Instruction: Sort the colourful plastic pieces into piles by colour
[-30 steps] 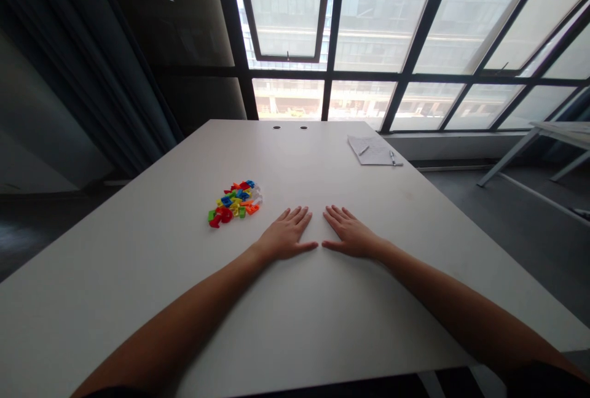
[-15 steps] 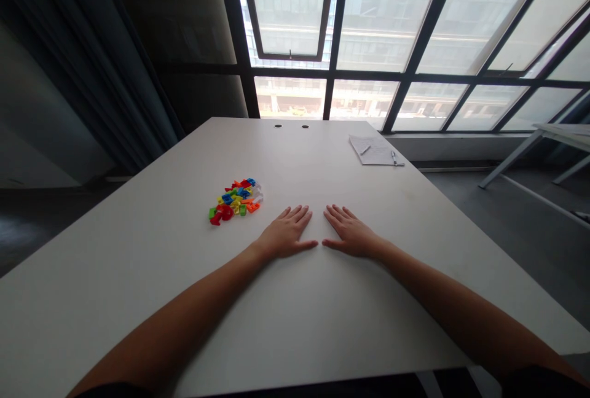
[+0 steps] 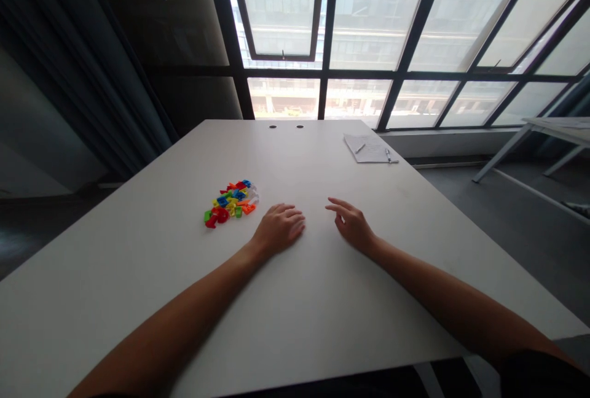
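Observation:
On the white table my left hand (image 3: 279, 227) rests palm down, fingers loosely bent and a little apart, its thumb hidden beneath. It holds nothing. Just to its left lies a pile of small plastic building blocks (image 3: 230, 202) in red, blue, yellow, green, orange and clear; the hand is close to the pile but apart from it. My right hand (image 3: 351, 224) is turned onto its side, index finger stretched toward the left and the thumb below it, with nothing between them. The other fingers are partly hidden.
Sheets of paper (image 3: 369, 149) with pens on them lie at the table's (image 3: 295, 312) far right. Two round cable holes are near the back edge. Windows stand behind, a dark curtain (image 3: 106, 66) at left, and another table (image 3: 557, 131) at right.
Both hands lay flat with thumbs stretched toward each other. Now the left fingers have bent and its thumb is tucked under; the right hand has turned onto its side. The view shifted slightly.

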Tool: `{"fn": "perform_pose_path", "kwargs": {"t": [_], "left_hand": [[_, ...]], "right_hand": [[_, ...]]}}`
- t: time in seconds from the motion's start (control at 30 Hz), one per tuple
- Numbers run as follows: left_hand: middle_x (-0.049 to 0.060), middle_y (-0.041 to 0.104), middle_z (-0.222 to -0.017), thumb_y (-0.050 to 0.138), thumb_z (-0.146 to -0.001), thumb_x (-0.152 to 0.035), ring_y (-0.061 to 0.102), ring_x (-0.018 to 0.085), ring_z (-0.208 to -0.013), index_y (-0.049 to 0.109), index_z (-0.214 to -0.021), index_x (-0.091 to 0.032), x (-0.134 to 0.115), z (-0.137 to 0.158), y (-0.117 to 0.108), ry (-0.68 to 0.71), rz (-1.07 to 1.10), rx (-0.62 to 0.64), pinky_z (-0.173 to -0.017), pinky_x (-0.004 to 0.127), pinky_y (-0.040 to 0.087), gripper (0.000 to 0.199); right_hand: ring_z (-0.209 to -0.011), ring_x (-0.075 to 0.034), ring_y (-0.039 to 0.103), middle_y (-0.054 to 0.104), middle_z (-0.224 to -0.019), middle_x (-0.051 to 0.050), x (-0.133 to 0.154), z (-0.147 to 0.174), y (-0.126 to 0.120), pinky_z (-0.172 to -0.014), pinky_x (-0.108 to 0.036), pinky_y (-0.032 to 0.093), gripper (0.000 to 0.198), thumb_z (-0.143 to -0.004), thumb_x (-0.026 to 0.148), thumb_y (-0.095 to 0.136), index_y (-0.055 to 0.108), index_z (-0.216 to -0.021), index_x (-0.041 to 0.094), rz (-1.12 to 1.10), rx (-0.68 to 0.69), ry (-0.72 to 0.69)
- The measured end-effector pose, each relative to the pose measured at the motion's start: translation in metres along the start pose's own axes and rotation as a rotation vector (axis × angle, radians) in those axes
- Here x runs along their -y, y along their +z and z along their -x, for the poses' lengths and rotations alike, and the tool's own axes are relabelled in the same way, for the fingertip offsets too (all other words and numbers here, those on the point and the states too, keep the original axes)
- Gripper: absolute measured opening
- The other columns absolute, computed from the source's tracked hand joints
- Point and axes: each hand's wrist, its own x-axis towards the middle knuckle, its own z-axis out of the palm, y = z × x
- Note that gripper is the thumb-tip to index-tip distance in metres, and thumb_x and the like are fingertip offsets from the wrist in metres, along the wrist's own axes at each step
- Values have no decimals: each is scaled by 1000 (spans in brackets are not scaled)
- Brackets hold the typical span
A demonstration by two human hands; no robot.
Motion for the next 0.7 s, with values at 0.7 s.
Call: {"fn": "perform_pose_path", "kwargs": {"t": [0.7], "left_hand": [[13, 44, -165, 46, -86, -88, 42, 38, -145, 46, -159, -28, 166, -18, -42, -634, -100, 443, -117, 51, 35, 95]], "right_hand": [[-98, -23, 75, 79, -115, -7, 3, -2, -3, -89, -40, 64, 27, -91, 13, 58, 76, -108, 24, -70, 87, 136]]}}
